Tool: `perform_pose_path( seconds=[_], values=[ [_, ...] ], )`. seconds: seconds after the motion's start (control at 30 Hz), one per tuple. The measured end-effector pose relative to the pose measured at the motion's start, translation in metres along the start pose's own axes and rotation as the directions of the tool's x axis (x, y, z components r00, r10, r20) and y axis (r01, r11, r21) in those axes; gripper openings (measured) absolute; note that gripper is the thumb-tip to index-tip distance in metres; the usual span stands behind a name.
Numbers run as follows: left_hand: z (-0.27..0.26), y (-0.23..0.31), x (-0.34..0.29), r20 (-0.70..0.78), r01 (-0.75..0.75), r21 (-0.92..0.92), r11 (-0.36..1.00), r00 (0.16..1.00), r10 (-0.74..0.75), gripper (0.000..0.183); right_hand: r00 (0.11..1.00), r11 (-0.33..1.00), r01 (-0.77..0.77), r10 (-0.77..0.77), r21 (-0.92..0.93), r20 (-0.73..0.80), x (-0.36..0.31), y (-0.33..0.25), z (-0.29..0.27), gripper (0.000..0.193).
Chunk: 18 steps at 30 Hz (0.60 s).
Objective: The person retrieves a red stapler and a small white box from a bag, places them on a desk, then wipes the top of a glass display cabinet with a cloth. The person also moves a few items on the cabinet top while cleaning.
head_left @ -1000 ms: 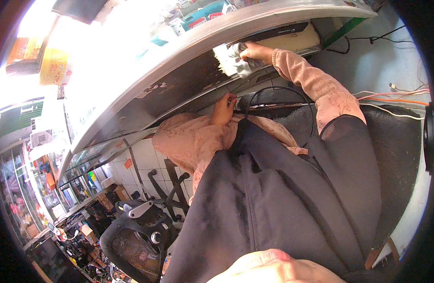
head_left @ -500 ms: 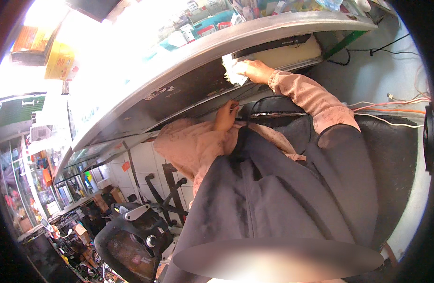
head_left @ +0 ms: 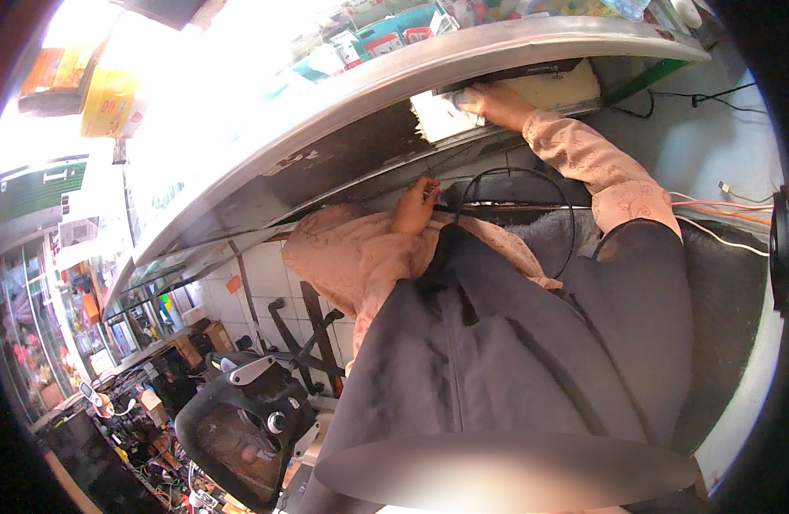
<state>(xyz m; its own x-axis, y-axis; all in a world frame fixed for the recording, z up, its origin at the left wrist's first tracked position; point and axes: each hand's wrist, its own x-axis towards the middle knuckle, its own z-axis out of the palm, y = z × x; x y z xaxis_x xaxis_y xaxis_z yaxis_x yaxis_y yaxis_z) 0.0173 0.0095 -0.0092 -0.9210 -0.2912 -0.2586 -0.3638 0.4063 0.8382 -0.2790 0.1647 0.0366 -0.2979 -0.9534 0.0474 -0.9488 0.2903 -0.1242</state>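
My right hand (head_left: 500, 104) reaches inside the glass display counter (head_left: 394, 67), over its lower shelf. Its fingers are closed around a pale crumpled cloth (head_left: 460, 99), mostly covered by the hand, pressed against a cream-coloured part of the shelf (head_left: 446, 124). Left of it the shelf board (head_left: 352, 154) is dark brown with worn pale patches. My left hand (head_left: 418, 206) is below the counter's lower edge, near my lap, its fingers curled in. Whether anything is between those fingers cannot be made out. A black cable (head_left: 573, 218) loops beside it.
A black box (head_left: 531, 73) lies on the shelf behind my right hand. White and orange cables (head_left: 720, 208) run along the wall at right. An upturned black chair (head_left: 249, 428) stands at lower left beside piled electronic parts (head_left: 155, 437). Yellow packages (head_left: 107, 103) sit at upper left.
My right hand has moved right and farther in along the shelf with the cloth, baring more of the cream surface. My left hand stays nearly in place. The view has shifted slightly.
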Motion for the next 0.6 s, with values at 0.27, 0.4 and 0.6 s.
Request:
perform_pose_path(
  seconds=[0.27, 0.4, 0.6],
  values=[
    [-0.057, 0.092, -0.007, 0.307, 0.045, -0.314, 0.948, 0.95, 0.056, 0.029, 0.984, 0.986, -0.108, 0.124, -0.124, 0.127, -0.029, 0.042, -0.013, 0.036],
    [-0.234, 0.274, -0.096, 0.362, -0.184, -0.144, 0.972, 0.905, 0.225, 0.029, 0.986, 0.99, -0.117, 0.125, -0.078, 0.108, -0.019, 0.034, -0.006, 0.035],
    [-0.364, 0.413, -0.207, 0.221, -0.574, 0.772, 0.274, 0.645, 0.731, 0.027, 0.974, 0.985, -0.127, 0.145, -0.115, 0.172, -0.015, 0.03, -0.009, 0.032]
  ],
)
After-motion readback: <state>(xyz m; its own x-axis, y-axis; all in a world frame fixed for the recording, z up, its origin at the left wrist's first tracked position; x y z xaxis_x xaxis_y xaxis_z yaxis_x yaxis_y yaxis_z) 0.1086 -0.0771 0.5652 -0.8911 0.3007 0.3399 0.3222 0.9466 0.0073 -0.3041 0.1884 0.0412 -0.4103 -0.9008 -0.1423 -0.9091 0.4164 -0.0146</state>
